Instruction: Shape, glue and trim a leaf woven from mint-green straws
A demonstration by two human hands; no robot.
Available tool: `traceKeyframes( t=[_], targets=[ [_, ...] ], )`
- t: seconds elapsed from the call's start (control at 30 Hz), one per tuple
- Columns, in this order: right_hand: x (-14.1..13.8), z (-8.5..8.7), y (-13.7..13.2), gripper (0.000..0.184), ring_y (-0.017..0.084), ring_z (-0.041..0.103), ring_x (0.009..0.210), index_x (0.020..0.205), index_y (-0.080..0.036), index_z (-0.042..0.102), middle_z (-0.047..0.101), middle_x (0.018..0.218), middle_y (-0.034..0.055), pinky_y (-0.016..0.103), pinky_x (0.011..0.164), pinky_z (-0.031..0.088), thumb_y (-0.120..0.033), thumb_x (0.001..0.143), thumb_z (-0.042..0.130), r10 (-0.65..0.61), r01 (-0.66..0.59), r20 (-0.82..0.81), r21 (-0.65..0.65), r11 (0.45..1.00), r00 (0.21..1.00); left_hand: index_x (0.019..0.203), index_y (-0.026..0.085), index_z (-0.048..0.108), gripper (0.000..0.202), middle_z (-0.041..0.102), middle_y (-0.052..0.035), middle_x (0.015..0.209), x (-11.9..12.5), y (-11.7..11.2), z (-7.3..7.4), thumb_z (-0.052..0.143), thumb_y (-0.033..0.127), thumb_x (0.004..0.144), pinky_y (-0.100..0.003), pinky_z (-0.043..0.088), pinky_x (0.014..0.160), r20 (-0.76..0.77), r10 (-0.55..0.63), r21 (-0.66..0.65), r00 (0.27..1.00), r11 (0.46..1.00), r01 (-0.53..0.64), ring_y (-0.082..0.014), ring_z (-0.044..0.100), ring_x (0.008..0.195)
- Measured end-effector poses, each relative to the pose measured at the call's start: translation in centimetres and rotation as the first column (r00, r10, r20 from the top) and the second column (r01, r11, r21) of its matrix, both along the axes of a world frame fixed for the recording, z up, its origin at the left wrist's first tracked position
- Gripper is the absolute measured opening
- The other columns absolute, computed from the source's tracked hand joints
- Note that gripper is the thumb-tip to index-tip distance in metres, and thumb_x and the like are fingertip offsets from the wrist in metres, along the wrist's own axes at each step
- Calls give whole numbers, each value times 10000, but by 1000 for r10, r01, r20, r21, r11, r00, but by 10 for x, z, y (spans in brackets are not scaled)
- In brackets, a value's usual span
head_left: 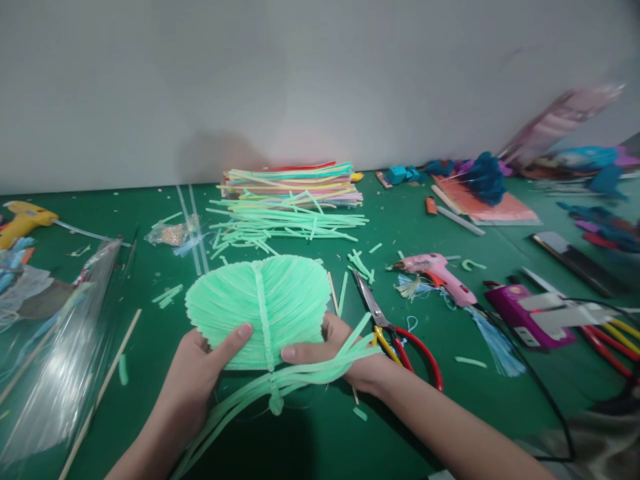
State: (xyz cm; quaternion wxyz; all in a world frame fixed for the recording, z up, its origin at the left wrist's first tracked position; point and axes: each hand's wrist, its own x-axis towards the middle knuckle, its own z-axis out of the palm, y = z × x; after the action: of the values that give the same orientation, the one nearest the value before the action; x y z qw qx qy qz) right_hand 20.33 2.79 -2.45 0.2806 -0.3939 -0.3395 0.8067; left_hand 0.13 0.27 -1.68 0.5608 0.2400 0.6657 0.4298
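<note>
Between my two hands is a broad mint-green leaf [295,300] built from fuzzy pipe cleaners, with a thick rib down its middle. My left hand [205,373] grips its lower left edge, thumb lying on the front face. On the lower right, my right hand [330,347] holds it the same way, thumb close to the rib. The fingers behind the leaf are hidden. Long loose pipe cleaners [320,373] spread from the stem below, some draped over my right wrist and others trailing down past my left forearm. A small knotted green end [276,404] hangs at the bottom.
Bundles of coloured pipe cleaners [295,183] lie along the back. Red-and-yellow-handled scissors [380,317] and a pink glue gun [440,270] are to the right, near a purple box [530,317] with a cable. A yellow glue gun [25,220] and clear plastic wrap [60,373] lie left.
</note>
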Motion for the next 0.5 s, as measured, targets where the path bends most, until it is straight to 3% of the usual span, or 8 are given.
traceKeyframes(
  t=[0.13,0.33,0.5],
  targets=[
    [-1,-5,1,570,310,705,1002,1008,-163,757,768,1037,90,442,901,548,-371,511,942,-53,49,105,39,998,993,1076,102,705,566,790,-147,929,2,0,3,864,418,633,-427,606,750,19,-10,-8,1000,1000,11,-335,751,841],
    [0,-3,1,518,311,710,966,997,-137,756,764,1029,110,469,923,530,-423,590,903,-14,10,28,117,993,1000,1297,153,608,755,755,-136,1133,5,-3,6,864,413,636,-476,552,944,42,-20,24,999,1000,19,-350,699,1065],
    [3,-1,2,496,259,712,960,1021,-171,757,767,1035,76,360,852,554,-365,591,912,-53,52,8,110,993,999,1356,202,560,832,727,-115,1217,1,-2,3,886,389,614,-488,512,1011,19,-62,50,998,997,61,-340,681,1113]
  ],
)
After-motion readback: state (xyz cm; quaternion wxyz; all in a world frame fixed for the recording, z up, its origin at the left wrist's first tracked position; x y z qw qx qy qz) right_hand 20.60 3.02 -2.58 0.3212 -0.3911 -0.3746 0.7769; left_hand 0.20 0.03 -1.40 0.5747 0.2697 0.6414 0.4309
